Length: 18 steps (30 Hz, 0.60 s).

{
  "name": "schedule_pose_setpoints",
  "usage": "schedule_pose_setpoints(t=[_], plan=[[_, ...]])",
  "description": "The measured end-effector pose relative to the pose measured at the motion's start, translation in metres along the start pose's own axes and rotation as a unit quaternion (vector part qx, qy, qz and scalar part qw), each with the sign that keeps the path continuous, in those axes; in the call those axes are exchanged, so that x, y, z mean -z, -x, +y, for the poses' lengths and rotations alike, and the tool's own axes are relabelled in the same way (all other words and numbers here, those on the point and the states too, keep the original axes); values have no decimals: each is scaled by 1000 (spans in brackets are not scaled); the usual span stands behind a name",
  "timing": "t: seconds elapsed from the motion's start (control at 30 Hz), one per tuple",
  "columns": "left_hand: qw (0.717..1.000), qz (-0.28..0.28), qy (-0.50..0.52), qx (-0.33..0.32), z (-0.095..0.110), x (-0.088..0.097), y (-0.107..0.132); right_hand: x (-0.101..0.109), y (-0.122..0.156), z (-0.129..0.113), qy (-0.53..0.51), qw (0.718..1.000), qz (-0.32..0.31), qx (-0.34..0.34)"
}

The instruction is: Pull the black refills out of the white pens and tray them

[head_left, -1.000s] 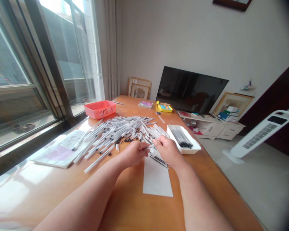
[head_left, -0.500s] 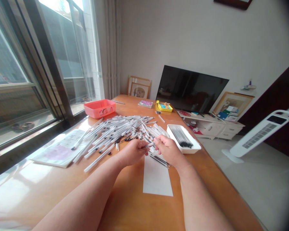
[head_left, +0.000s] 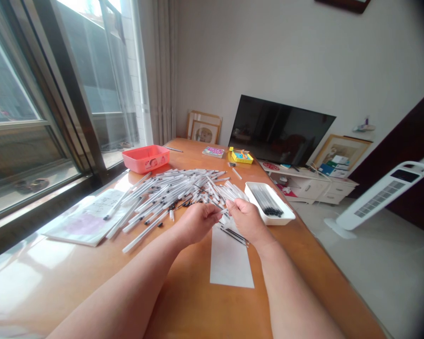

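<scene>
A big heap of clear pens (head_left: 169, 193) lies spread over the wooden table (head_left: 183, 301). My left hand (head_left: 196, 222) and my right hand (head_left: 245, 220) meet at the heap's near edge, both closed in a pinch on one clear pen (head_left: 222, 212) held between them. A few thin dark refills (head_left: 233, 234) lie under my right hand on the top of a white paper sheet (head_left: 231, 261). A white tray (head_left: 284, 215) holding dark refills stands just right of my right hand.
A red plastic tray (head_left: 146, 158) stands at the far left by the window. Papers (head_left: 88, 219) lie on the left. A small book (head_left: 214, 151) and a yellow box (head_left: 240, 157) sit at the far end. The table's right edge drops off beside the white tray.
My hands have shifted slightly closer together over the pen they hold. Nothing else on the table has moved.
</scene>
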State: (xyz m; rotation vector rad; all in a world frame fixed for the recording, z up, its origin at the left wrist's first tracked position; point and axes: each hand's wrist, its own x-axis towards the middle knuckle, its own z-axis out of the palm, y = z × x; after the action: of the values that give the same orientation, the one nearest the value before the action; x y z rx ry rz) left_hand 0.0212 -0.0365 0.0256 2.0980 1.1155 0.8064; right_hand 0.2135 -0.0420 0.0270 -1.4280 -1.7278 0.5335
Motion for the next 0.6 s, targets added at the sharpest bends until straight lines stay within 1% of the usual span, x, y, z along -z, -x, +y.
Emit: schedule_pose_setpoints(t=[0.1,0.17,0.23,0.33,0.4,0.43,0.5,0.6], plan=[[997,39,-70,-8,4,-1,0,-4,-1,1,-19,1000,4,-21],[996,50,-79,-5,5,-3,1,-5,-1,1,-40,999,10,-30],[998,40,-52,2,5,-6,1,-6,-1,0,-48,998,17,-31],[999,-21,36,28,5,-11,1,-4,-2,2,-35,998,37,-27],[992,-60,97,53,5,-12,2,-3,-2,3,-28,998,54,-28],[988,-69,120,63,5,-12,2,-2,-3,4,-27,997,60,-31],[986,-67,135,71,5,-11,2,-1,-4,5,-29,997,67,-33],[995,-33,79,52,4,-9,2,-2,-4,5,-34,997,64,-39]])
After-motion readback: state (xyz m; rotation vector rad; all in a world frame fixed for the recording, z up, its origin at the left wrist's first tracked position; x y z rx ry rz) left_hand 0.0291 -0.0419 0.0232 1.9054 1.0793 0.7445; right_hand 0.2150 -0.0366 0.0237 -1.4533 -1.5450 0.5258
